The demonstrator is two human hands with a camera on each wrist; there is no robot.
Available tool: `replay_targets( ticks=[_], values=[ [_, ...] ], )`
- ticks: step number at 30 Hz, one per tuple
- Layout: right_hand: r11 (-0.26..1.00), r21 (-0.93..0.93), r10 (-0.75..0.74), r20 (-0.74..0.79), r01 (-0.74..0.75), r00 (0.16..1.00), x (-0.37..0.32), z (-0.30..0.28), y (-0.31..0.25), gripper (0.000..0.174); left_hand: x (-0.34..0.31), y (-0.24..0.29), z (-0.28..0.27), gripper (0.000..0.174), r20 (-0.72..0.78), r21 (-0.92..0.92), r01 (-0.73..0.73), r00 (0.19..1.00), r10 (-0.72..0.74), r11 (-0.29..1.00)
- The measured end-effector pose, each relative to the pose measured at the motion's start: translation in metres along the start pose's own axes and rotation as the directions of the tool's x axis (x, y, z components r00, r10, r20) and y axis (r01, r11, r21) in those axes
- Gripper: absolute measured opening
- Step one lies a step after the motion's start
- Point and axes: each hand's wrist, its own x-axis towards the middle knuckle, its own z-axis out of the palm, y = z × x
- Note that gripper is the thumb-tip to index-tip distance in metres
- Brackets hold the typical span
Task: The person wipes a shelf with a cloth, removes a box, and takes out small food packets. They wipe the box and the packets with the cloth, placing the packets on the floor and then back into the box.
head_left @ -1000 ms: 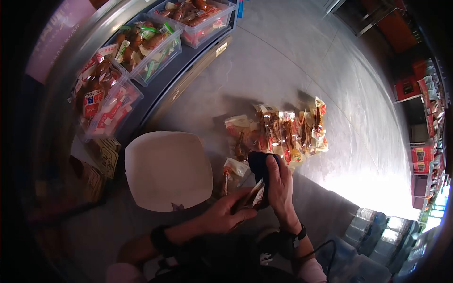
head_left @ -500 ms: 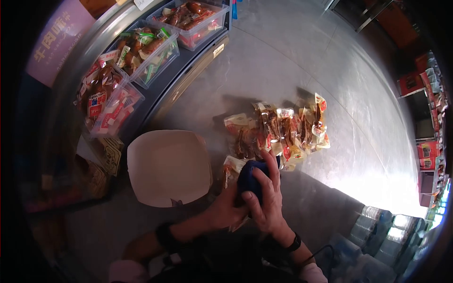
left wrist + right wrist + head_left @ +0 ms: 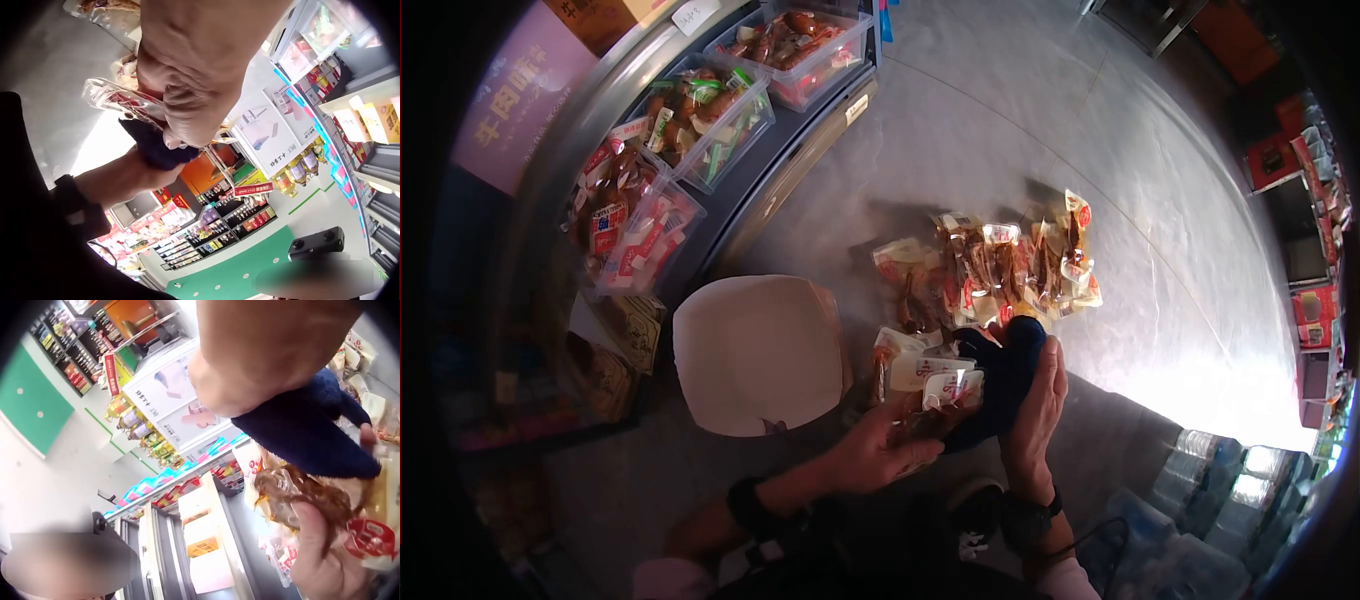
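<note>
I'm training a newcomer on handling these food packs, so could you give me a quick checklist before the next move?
1. Food pack secure: ok; the left hand grips it.
2. Blue cloth ready: ok; the right hand holds it beside the pack.
3. Right hand free to pick up something else: not ok; the cloth occupies it.
4. Only one pack held: cannot tell; the wrappings overlap.
5. Loose packs kept together: ok; most lie grouped on the floor beyond the hands.
6. Pack surface clean: cannot tell; glare and fine detail hide it.
</note>
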Motion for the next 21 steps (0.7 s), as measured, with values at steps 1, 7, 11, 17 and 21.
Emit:
replay_targets(
  ticks=[1, 7, 11, 17, 21],
  values=[
    [0.995, -0.013, -0.103, -0.055, 0.102, 0.993, -0.007, 0.002, -0.008, 0.04, 0.001, 0.005, -0.001, 0.052, 0.006, -0.156, 0.045, 0.999, -0.044, 0.987],
    [0.963, 0.142, -0.217, -0.088, 0.227, 0.972, -0.025, 0.007, -0.011, 0.032, 0.003, 0.02, -0.008, 0.045, 0.013, -0.287, 0.068, 0.998, -0.068, 0.955],
    [0.986, 0.152, 0.057, 0.093, -0.071, 0.994, -0.019, -0.005, -0.019, 0.022, 0.001, 0.018, -0.006, 0.043, -0.015, -0.327, -0.043, 0.999, 0.04, 0.944],
    [-0.021, -0.698, -0.318, 0.683, 0.716, 0.657, 0.003, -0.022, -0.006, 0.015, 0.002, 0.022, -0.008, 0.045, -0.019, -0.377, -0.157, 0.987, 0.162, 0.913],
    [0.999, 0.009, -0.051, 0.373, 0.051, 0.926, -0.001, -0.03, 0.015, 0.03, -0.001, 0.02, -0.012, 0.045, 0.022, -0.415, -0.123, 0.989, 0.145, 0.902]
  ],
)
